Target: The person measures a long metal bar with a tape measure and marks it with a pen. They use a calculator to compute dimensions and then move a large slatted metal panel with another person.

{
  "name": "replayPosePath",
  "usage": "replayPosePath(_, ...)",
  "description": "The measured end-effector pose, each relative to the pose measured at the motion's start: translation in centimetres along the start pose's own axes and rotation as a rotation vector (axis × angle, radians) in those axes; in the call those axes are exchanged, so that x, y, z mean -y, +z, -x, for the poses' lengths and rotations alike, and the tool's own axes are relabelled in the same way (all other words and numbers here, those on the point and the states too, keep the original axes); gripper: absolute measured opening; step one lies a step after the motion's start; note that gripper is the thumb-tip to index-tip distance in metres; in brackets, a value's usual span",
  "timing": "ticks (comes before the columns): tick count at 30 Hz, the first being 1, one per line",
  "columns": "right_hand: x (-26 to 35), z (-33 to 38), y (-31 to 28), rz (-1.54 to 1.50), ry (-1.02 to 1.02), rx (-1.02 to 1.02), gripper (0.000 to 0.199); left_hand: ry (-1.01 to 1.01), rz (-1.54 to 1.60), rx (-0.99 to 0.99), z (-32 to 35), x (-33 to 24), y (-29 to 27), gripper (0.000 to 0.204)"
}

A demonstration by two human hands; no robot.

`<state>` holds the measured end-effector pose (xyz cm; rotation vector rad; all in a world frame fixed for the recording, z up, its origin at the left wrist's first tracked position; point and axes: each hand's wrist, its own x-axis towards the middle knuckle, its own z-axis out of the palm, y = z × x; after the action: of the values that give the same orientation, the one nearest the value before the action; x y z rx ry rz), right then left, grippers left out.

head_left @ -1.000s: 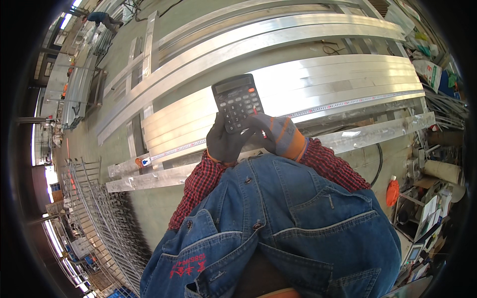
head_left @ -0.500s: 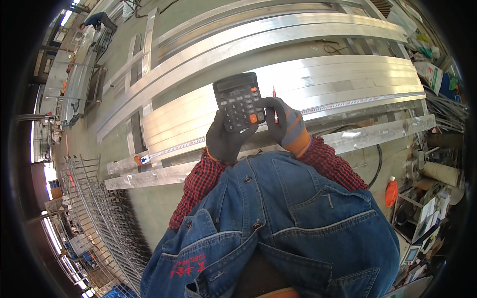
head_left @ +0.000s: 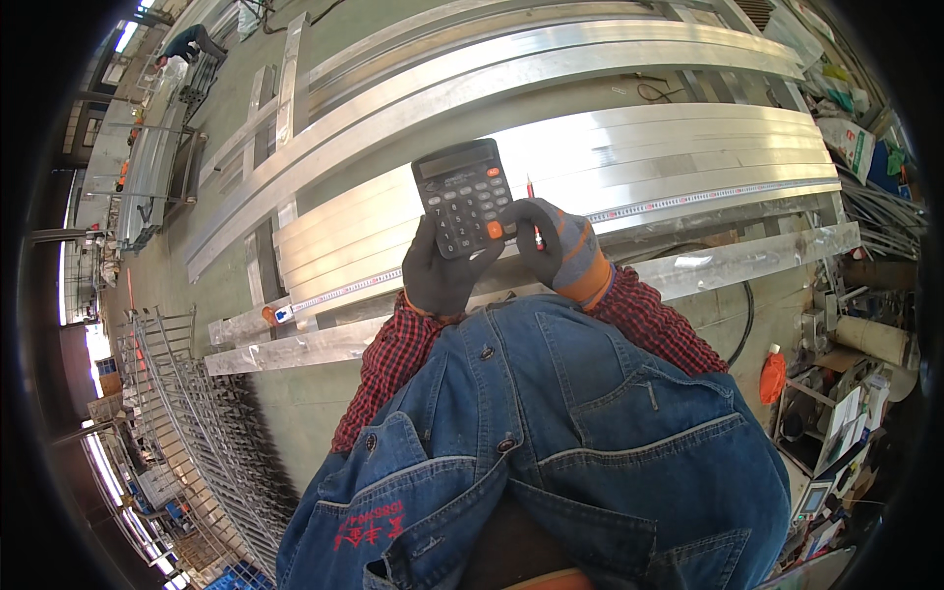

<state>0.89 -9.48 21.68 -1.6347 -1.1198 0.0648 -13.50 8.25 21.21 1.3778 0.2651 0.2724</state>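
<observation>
My gloved left hand (head_left: pixel 436 273) grips a black calculator (head_left: pixel 460 202) from below, its keys and display facing up. At the calculator's right edge, fingers of my right hand (head_left: pixel 556 248) are bent near the lower keys; whether a key is pressed cannot be made out. A thin red pen-like stick (head_left: pixel 531 189) is held in that hand, its upper end poking out past the fingers. Beneath both hands lie long silvery metal profiles (head_left: pixel 688 138), side by side. A tape measure's blade (head_left: pixel 669 204) stretches along their near edge, with an orange and blue piece (head_left: pixel 283 315) at its left end.
Another long metal beam (head_left: pixel 413 108) lies beyond the profiles on crosswise supports. Stacked metal racks (head_left: pixel 187 413) stand at the left. An orange bottle-like object (head_left: pixel 773 376) and cluttered shelves are at the right. Far at upper left, a person (head_left: pixel 192 41) bends over metal lengths.
The calculator and both hands have shifted slightly left in view. The right hand's fingertips sit a little lower beside the keys, and the red stick has moved with them.
</observation>
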Motion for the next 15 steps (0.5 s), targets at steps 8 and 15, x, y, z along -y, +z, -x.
replayPosePath(8,-0.2,0.2,0.6,0.072,-0.047,0.099,0.027,-0.112,0.585,-0.027,0.0,-0.6,0.6,0.059)
replayPosePath(15,-0.5,0.8,1.0,0.037,-0.069,0.150,0.030,-0.069,0.414,0.006,-0.1,-0.6,0.7,0.059)
